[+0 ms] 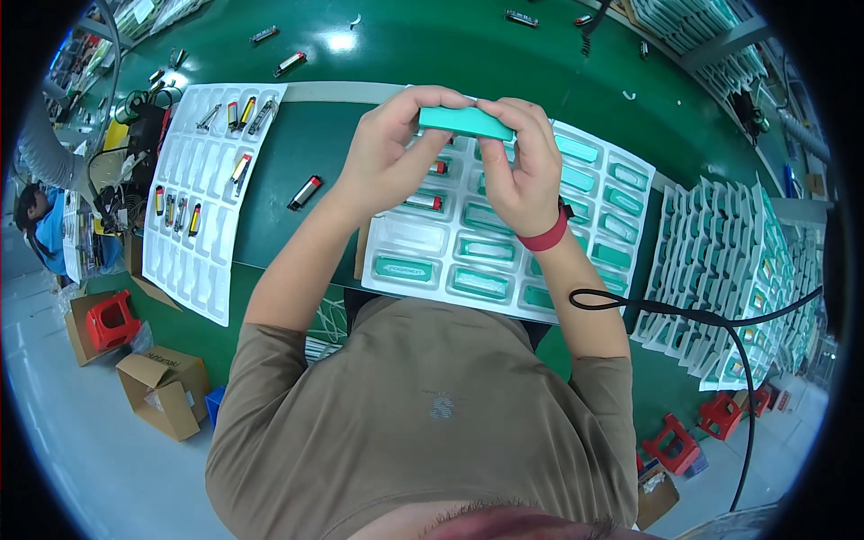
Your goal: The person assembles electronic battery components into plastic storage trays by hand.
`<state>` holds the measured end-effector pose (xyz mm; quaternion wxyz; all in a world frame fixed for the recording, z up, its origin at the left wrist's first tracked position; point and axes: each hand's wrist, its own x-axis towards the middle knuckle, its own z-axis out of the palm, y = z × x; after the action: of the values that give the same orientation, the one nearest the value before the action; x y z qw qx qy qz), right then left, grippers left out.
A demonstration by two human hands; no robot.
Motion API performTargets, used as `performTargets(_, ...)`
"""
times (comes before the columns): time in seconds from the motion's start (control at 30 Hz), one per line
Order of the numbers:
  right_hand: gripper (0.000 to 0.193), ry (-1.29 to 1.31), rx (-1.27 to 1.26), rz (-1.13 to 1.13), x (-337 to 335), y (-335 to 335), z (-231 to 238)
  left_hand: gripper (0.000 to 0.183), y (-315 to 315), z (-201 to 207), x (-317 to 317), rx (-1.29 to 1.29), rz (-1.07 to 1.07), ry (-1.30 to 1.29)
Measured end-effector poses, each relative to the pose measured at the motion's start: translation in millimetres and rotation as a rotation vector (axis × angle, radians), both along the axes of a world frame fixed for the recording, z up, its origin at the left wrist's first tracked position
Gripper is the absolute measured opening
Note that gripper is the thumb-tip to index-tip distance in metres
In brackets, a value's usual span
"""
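Note:
Between both hands I hold a long teal plastic case (463, 123) above a white tray. My left hand (389, 153) grips its left end, thumb below and fingers along the top. The right end is pinched by my right hand (526, 166), whose wrist wears a red band. Beneath them, the white moulded tray (409, 236) holds teal pieces in many compartments. Small red-and-silver cylindrical parts (423, 202) lie in a few compartments on its left side. My hands and right forearm hide some of the tray.
Another white tray (211, 250) at left carries several small cylindrical parts and metal pieces. A loose cylindrical part (305, 193) lies between the trays on the green table (405, 56). Stacked filled trays (711, 270) stand at right. A black cable (684, 313) loops near my right forearm.

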<state>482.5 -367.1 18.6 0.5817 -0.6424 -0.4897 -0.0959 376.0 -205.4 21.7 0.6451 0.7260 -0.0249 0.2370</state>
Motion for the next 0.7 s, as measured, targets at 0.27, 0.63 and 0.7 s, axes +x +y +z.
performTargets(0.27,0.048,-0.573,0.036,-0.08,-6,-26,27,0.054,-1,22,-4,0.238,-0.13,-0.384)
performTargets(0.63,0.048,-0.299,0.143,0.041,-18,-23,38,0.026,-8,18,1,0.19,-0.165,-0.592)
performTargets(0.7,0.048,-0.288,0.117,0.054,-19,-13,35,0.02,-10,13,1,0.142,-0.109,-0.59)
